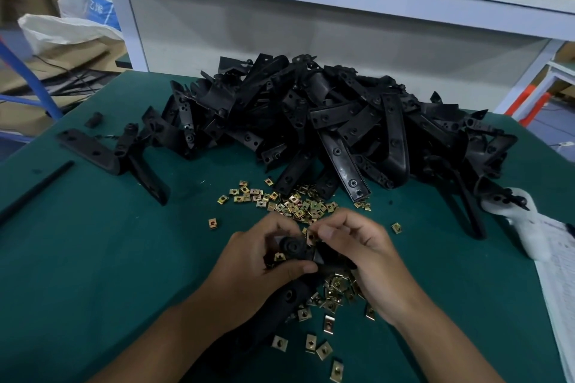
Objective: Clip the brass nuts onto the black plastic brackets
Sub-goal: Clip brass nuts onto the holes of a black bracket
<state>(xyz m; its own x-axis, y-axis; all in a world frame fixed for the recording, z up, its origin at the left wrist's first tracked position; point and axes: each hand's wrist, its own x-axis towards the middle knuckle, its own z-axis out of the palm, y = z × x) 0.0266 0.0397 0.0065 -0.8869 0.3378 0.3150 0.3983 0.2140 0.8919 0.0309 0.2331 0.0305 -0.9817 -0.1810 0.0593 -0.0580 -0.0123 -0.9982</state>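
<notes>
While we work the one bracket in hand, status left to right:
left hand [264, 261]: fingers curled tight round the held bracket [295, 250], one nut [279, 256] looks seated on it
right hand [357, 246]: fingertips pinching a brass nut [311, 236] at the bracket's edge, we judge not yet clipped
bracket pile [326, 121]: large, most work left
loose nuts [295, 205]: plenty on the mat [124, 242]

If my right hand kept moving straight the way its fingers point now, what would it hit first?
The right hand points left, pinching a small brass clip nut. Straight on, it would first meet the black plastic bracket that the left hand holds, though how close they already are is hard to judge.
</notes>
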